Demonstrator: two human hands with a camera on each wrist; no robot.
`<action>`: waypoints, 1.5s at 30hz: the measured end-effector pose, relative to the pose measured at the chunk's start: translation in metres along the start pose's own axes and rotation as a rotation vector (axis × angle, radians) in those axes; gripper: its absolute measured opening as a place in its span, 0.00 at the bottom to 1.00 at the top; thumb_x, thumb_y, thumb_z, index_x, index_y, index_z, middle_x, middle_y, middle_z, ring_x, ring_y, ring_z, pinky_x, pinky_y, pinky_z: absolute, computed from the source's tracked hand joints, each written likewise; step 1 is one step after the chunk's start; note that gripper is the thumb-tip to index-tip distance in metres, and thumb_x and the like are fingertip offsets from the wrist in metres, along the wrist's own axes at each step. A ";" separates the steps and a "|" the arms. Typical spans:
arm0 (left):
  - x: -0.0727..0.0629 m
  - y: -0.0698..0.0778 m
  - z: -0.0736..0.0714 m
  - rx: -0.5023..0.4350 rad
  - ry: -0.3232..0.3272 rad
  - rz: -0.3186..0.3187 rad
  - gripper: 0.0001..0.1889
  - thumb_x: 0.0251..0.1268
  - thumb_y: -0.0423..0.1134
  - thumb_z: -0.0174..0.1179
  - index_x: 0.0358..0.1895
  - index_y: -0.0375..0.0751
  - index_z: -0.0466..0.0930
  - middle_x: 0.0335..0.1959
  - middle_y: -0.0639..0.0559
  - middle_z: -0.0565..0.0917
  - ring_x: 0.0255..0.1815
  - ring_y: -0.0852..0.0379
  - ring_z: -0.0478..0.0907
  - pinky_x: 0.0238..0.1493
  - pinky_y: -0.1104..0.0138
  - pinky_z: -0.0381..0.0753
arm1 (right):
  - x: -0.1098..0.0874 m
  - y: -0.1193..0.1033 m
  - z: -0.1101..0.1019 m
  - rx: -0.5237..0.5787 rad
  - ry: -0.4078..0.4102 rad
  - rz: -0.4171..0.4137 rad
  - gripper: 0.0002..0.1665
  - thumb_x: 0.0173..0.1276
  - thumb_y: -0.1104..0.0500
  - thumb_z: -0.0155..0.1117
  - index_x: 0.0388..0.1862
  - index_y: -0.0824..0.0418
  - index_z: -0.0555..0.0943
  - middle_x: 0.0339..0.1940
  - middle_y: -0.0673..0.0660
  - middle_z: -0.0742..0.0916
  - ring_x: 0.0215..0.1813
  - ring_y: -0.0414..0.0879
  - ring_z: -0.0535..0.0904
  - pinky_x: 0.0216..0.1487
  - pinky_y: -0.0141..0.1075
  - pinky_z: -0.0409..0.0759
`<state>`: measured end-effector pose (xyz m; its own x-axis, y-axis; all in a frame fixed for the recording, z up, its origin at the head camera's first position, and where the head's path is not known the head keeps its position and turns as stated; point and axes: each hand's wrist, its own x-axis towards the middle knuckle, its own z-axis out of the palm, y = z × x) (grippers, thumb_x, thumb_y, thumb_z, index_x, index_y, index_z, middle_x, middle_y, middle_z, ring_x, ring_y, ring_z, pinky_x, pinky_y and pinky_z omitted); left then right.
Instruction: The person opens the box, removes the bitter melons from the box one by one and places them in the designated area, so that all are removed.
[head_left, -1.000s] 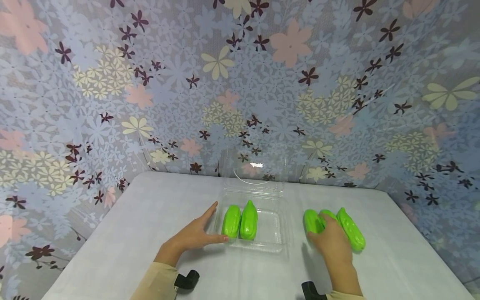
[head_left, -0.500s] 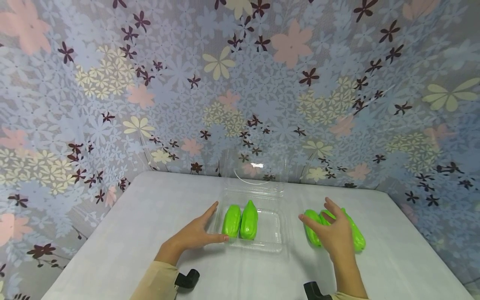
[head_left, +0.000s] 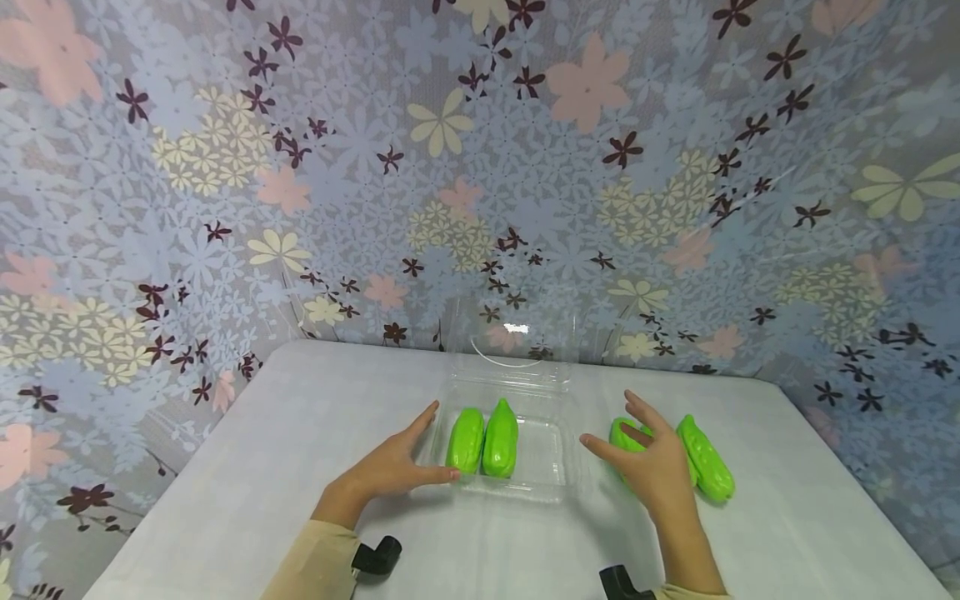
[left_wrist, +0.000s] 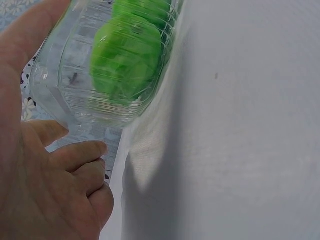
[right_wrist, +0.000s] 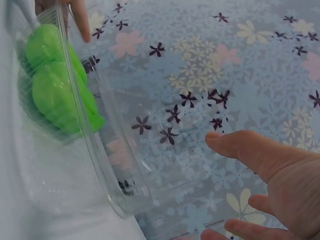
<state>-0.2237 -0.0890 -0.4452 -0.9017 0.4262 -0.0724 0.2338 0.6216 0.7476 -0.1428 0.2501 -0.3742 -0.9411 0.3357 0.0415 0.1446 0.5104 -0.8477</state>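
Note:
In the head view, a clear plastic clamshell box [head_left: 546, 450] stands mid-table with its lid up at the back. Two glossy green elongated pods [head_left: 501, 442], lumpy and pointed like vegetables, lie side by side in its left part. My left hand [head_left: 390, 467] spans the box's front left corner, thumb at the front wall and straight fingers along the left side. Spread and holding nothing, my right hand [head_left: 651, 467] hovers right of the box. It overlaps and partly hides more green pods [head_left: 624, 433]; another green pod [head_left: 707, 462] lies slanted beyond it.
A white-covered table [head_left: 360, 375] carries everything. Right behind it hangs a flowered fabric [head_left: 337, 167], close to the raised lid. Black camera mounts [head_left: 377, 557] sit at both wrists.
My right hand has let go of the pods, risen with fingers spread, and shifted left toward the box. The left hand and the two pods in the box have stayed put.

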 end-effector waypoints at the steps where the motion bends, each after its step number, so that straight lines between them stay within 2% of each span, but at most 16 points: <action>1: 0.000 0.000 0.000 -0.003 -0.001 -0.001 0.61 0.50 0.66 0.73 0.83 0.59 0.43 0.80 0.43 0.55 0.78 0.37 0.54 0.72 0.38 0.56 | 0.000 -0.001 0.002 0.000 -0.006 -0.010 0.62 0.54 0.45 0.82 0.82 0.56 0.58 0.76 0.66 0.67 0.70 0.64 0.70 0.62 0.57 0.77; 9: -0.001 0.001 -0.001 -0.010 -0.003 -0.008 0.62 0.49 0.67 0.73 0.83 0.59 0.43 0.80 0.42 0.56 0.77 0.36 0.54 0.72 0.38 0.56 | -0.002 -0.005 0.015 0.001 -0.090 -0.085 0.61 0.53 0.43 0.83 0.81 0.52 0.61 0.75 0.65 0.69 0.69 0.62 0.72 0.60 0.59 0.77; 15: -0.002 0.003 -0.002 -0.009 -0.006 -0.008 0.62 0.49 0.67 0.73 0.83 0.58 0.44 0.80 0.43 0.56 0.78 0.37 0.54 0.72 0.38 0.56 | -0.003 -0.003 0.028 0.060 -0.120 -0.133 0.59 0.51 0.45 0.84 0.79 0.53 0.64 0.74 0.65 0.71 0.68 0.62 0.74 0.55 0.52 0.82; 18: -0.002 0.004 -0.002 -0.011 -0.009 -0.008 0.62 0.49 0.67 0.73 0.83 0.58 0.43 0.80 0.44 0.56 0.78 0.37 0.54 0.72 0.38 0.56 | -0.003 -0.002 0.034 0.090 -0.138 -0.146 0.58 0.51 0.47 0.85 0.78 0.53 0.65 0.74 0.64 0.71 0.67 0.61 0.75 0.55 0.48 0.83; 22: -0.002 0.004 -0.003 -0.009 -0.011 -0.011 0.61 0.50 0.67 0.73 0.83 0.60 0.43 0.80 0.44 0.55 0.78 0.37 0.54 0.72 0.38 0.56 | -0.003 -0.001 0.043 0.105 -0.152 -0.171 0.58 0.50 0.50 0.85 0.78 0.55 0.65 0.73 0.65 0.71 0.67 0.62 0.75 0.56 0.48 0.82; 32: -0.001 0.004 -0.004 0.002 -0.010 -0.006 0.62 0.49 0.68 0.72 0.83 0.58 0.43 0.80 0.44 0.56 0.77 0.37 0.54 0.72 0.37 0.57 | -0.007 -0.005 0.056 0.054 -0.164 -0.158 0.58 0.49 0.49 0.86 0.77 0.53 0.67 0.73 0.63 0.72 0.65 0.61 0.77 0.52 0.48 0.85; 40: -0.002 0.003 -0.003 -0.015 -0.005 0.000 0.62 0.49 0.66 0.73 0.83 0.57 0.43 0.80 0.41 0.56 0.77 0.35 0.55 0.71 0.37 0.57 | -0.007 -0.004 0.067 0.083 -0.182 -0.202 0.55 0.49 0.53 0.86 0.75 0.56 0.70 0.71 0.67 0.73 0.63 0.64 0.78 0.52 0.50 0.84; 45: -0.002 0.001 -0.003 -0.018 -0.012 0.013 0.62 0.50 0.67 0.72 0.83 0.59 0.42 0.80 0.41 0.56 0.77 0.35 0.56 0.71 0.37 0.57 | -0.008 -0.003 0.077 0.024 -0.213 -0.204 0.54 0.48 0.52 0.86 0.74 0.54 0.72 0.70 0.65 0.75 0.62 0.64 0.79 0.53 0.54 0.83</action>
<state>-0.2229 -0.0911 -0.4430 -0.8941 0.4422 -0.0705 0.2388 0.6041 0.7603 -0.1590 0.1855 -0.4129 -0.9933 0.0530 0.1024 -0.0589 0.5305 -0.8456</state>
